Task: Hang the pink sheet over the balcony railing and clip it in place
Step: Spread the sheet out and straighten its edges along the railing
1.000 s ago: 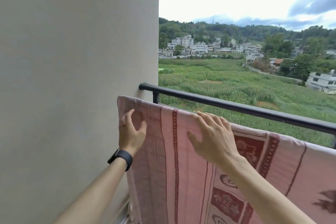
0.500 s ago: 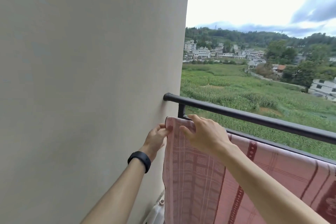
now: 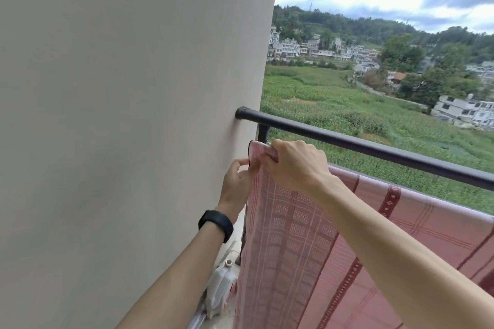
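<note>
The pink patterned sheet [image 3: 307,243] hangs over a lower rail and drapes down toward me, just below the black top railing [image 3: 374,148]. My left hand [image 3: 238,181], with a black band on its wrist, pinches the sheet's left edge near the corner. My right hand [image 3: 296,165] grips the top corner of the sheet, fingers curled over the fold, close to the railing post by the wall. No clip shows in either hand.
A plain beige wall [image 3: 128,115] fills the left and meets the railing's end. A white plastic jug [image 3: 220,288] stands on the floor by the wall under my left forearm. Fields and houses lie beyond the railing.
Both hands have slid left along the sheet's top edge to its corner by the wall, going from flat on the cloth to gripping it. The view has turned left.
</note>
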The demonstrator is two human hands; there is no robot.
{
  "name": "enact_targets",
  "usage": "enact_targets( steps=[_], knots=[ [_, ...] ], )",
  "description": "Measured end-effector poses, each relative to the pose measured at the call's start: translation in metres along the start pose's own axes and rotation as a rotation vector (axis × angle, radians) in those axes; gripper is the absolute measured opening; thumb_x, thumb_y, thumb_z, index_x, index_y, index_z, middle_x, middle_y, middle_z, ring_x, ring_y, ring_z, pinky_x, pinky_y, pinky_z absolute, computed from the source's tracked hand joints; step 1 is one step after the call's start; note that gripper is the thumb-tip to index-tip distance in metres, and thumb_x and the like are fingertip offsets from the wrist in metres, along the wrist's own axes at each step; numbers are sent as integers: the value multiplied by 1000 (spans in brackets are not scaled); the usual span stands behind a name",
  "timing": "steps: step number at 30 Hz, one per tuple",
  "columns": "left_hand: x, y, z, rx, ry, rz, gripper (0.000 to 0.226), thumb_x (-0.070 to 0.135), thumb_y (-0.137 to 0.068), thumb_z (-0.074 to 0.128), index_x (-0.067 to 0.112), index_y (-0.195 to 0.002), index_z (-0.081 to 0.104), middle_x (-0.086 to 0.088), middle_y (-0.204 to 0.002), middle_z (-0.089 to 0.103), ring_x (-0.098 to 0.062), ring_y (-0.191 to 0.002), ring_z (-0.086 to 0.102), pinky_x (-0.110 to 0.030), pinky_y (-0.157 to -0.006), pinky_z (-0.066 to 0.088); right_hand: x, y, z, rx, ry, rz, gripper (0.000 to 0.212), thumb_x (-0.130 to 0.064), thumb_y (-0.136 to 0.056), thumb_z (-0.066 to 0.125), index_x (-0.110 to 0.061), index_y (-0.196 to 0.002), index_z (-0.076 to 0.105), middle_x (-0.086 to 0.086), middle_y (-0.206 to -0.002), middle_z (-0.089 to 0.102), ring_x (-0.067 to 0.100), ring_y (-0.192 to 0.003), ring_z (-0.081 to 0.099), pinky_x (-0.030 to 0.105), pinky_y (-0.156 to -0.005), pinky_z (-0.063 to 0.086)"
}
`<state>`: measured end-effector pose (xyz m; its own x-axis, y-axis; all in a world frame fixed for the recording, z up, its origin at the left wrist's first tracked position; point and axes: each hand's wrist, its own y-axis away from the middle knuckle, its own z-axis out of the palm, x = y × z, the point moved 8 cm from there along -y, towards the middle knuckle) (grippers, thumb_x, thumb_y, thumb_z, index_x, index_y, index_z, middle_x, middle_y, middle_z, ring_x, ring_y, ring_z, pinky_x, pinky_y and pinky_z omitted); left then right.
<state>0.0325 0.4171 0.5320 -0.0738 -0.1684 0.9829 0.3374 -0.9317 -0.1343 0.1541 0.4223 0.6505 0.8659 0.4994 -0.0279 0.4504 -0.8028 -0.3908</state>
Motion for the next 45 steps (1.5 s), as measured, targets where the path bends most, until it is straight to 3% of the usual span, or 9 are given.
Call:
enact_targets(
  steps=[5,9,12,15,18,22,29,35,45],
  knots=[
    [-97,32,4,-177,-39,-244,50,16,-65,53,1,-113,57,-4,-92,63,-12,-76,62,-20,-61,53,-9,3,10,173,60,-72,33,-41,-103,33,-21,-81,48,-1,-77,63,27,-62,60,38,-58,53],
    [-130,30,4,-240,-271,-311,15,-6,-73,49,7,-74,55,2,-66,53,-11,-58,50,-19,-52,41,-8,12,9,269,114,-167,32,-44,-104,36,-21,-90,54,-4,-76,62,23,-59,60,30,-48,46],
    [-158,16,-13,-221,-403,-263,8,17,-70,56,18,-62,58,2,-63,57,-16,-65,50,-27,-61,41,-5,13,8,221,71,-172,30,-46,-104,37,-26,-96,57,-9,-86,64,20,-72,63,31,-55,46],
    [-181,7,-33,-156,-488,-187,28,49,-73,64,27,-85,75,3,-76,73,-12,-72,65,-30,-71,53,-4,10,12,123,25,-134,29,-55,-98,43,-28,-97,54,-11,-88,62,20,-76,62,34,-65,50],
    [-172,8,-37,-89,-480,-109,18,39,-86,70,23,-93,76,5,-80,74,-11,-79,69,-26,-73,52,-6,-4,18,-1,113,-75,43,-68,-87,54,-28,-99,48,-8,-83,58,20,-73,61,38,-69,53],
    [-179,12,-36,-85,-503,-85,17,41,-95,59,34,-81,65,15,-69,65,1,-68,60,-13,-60,41,-12,-17,18,108,180,-66,33,-44,-98,47,-21,-76,53,-4,-73,61,21,-62,59,29,-55,39],
    [-250,20,-38,-287,-666,-261,27,45,-60,58,39,-85,65,18,-90,68,-4,-87,64,-32,-82,55,-21,-15,25,265,288,-92,41,-46,-101,40,-20,-73,53,-7,-71,60,19,-55,54,24,-47,32],
    [-243,15,-55,-225,-1018,-192,22,46,-91,60,26,-97,68,2,-107,70,-22,-97,63,-30,-68,41,-20,-17,27,310,293,-123,39,-44,-100,44,-20,-69,45,-7,-66,55,18,-49,45,19,-44,20],
    [-228,9,-57,-119,-677,-249,5,35,-88,61,37,-86,66,16,-88,71,-6,-86,68,-32,-83,56,-16,-23,45,291,246,-187,40,-51,-99,46,-17,-82,58,-2,-75,61,21,-57,54,29,-48,46]
  ],
)
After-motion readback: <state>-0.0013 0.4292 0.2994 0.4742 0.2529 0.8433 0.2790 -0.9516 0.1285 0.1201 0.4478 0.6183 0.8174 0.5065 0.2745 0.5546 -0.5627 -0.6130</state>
